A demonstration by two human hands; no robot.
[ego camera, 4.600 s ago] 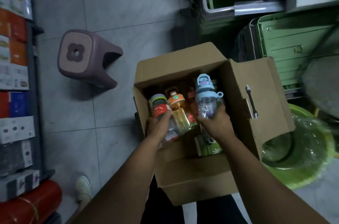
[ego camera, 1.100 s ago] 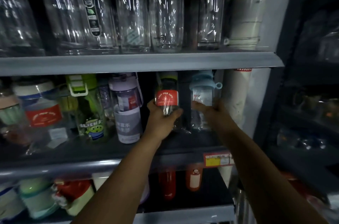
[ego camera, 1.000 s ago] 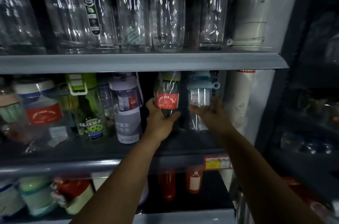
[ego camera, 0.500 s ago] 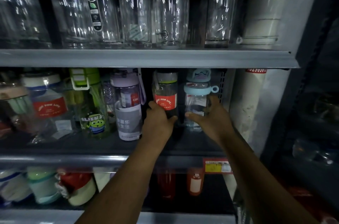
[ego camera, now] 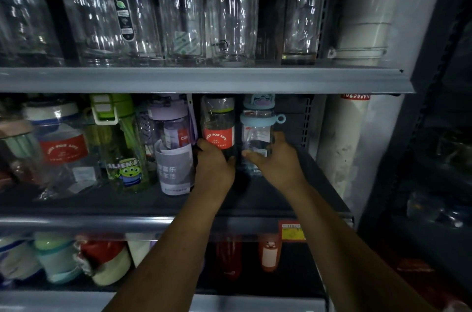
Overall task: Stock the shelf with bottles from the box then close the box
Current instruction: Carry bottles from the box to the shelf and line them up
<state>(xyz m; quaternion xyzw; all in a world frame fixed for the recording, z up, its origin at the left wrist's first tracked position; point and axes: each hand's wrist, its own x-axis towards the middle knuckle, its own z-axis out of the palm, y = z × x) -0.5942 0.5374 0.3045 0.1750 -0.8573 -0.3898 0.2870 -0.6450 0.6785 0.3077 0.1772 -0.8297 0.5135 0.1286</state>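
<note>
I see the grey shelf (ego camera: 319,193) carrying a green bottle (ego camera: 122,148), purple bottle (ego camera: 173,151), red-labelled bottle (ego camera: 218,125) and blue-lidded bottle (ego camera: 258,133), all upright.

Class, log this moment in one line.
stage: shelving | left hand: holds red-label bottle | right hand: holds blue-lid bottle | place: middle shelf

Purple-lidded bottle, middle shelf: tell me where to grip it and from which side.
Probably its straight body, from the front: the purple-lidded bottle is upright, the green alien bottle and the left hand holding the red-label bottle crowd its sides, and the upper shelf sits close over its lid.
</note>
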